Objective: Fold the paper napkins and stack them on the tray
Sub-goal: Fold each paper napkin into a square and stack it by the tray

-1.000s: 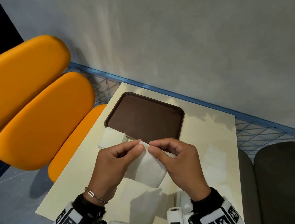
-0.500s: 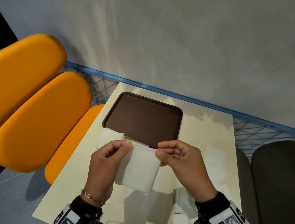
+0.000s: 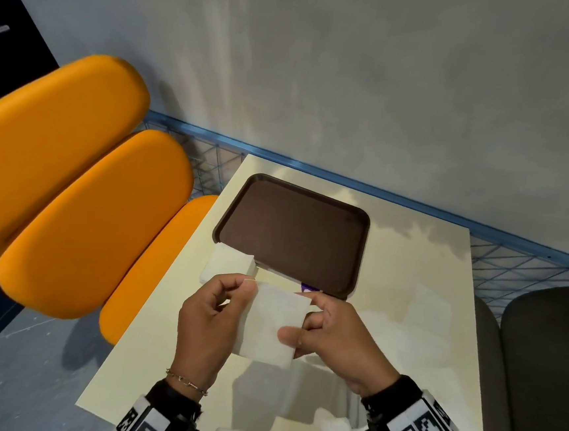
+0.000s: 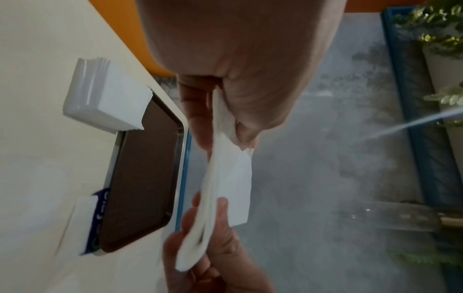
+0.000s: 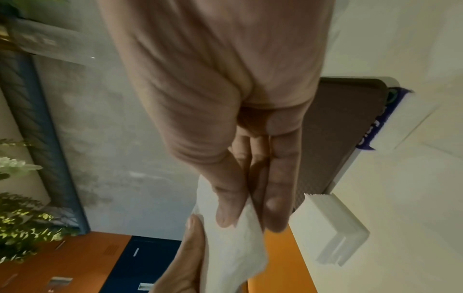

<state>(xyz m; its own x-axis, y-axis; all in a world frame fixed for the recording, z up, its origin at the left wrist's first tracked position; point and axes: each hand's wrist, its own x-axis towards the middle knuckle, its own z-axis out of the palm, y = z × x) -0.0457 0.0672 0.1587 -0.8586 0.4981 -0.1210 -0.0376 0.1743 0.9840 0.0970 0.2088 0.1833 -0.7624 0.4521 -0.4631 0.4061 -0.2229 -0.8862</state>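
A white paper napkin (image 3: pixel 272 321) hangs in the air over the cream table, held by both hands. My left hand (image 3: pixel 247 286) pinches its upper left corner between thumb and forefinger; the left wrist view shows that pinch (image 4: pixel 225 126) on the napkin (image 4: pixel 235 178). My right hand (image 3: pixel 301 323) grips the right edge, thumb laid across the top face; the right wrist view shows its fingers (image 5: pixel 273 208) pinching the napkin (image 5: pixel 240 249). Behind them the brown tray (image 3: pixel 292 233) holds nothing. A stack of white napkins (image 3: pixel 229 265) sits at its near left corner.
A purple-printed wrapper (image 3: pixel 307 288) pokes out from under the tray's near edge. Orange chairs (image 3: pixel 97 219) stand along the left side of the table (image 3: pixel 404 329), and a grey chair (image 3: pixel 544 375) on the right. A blue mesh rail and a grey wall close the far side.
The hands, pinching close together at one top corner a second ago, have drawn apart. The napkin now hangs square, and my right hand has slid down its right edge.
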